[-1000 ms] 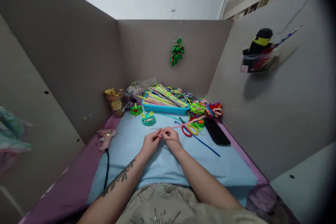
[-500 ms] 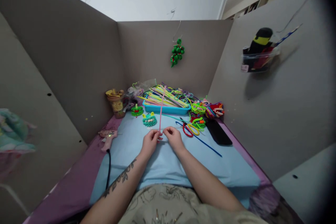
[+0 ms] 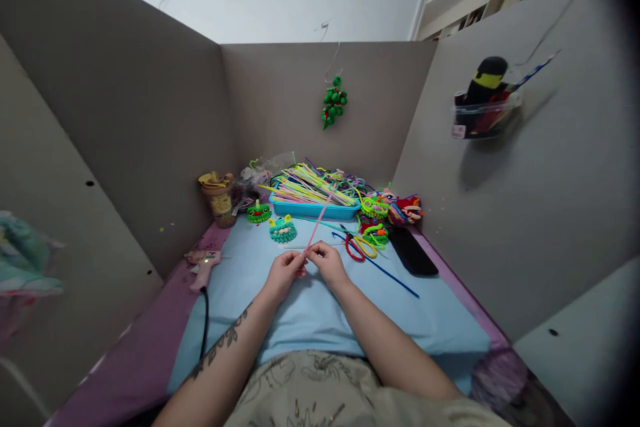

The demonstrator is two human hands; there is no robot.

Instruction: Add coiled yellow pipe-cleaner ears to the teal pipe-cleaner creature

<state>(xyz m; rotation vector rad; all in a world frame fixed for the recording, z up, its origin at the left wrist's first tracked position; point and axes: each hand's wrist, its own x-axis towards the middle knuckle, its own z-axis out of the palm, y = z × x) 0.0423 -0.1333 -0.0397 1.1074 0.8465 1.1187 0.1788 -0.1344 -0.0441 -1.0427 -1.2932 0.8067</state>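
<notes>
the thin pink fuzzy pipe cleaner [image 3: 320, 219] looks feather-light and bendy, likely soft pile over a wire that keeps any kink, so a pinch low on the stem should suit it. it is a slim straight strand, its lower end between the fingertips, the rest slanting up and away from them. the left hand [image 3: 286, 272] and right hand [image 3: 327, 263] meet, fingers narrowly pinched on that end. a teal woven frog-faced piece [image 3: 283, 229] lies just beyond the left fingers.

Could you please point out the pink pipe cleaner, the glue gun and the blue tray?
pink pipe cleaner [image 3: 319, 223]: head view, middle of its raised stem.
glue gun [image 3: 203, 268]: head view, on its pink body.
blue tray [image 3: 310, 209]: head view, on its front wall.
</notes>
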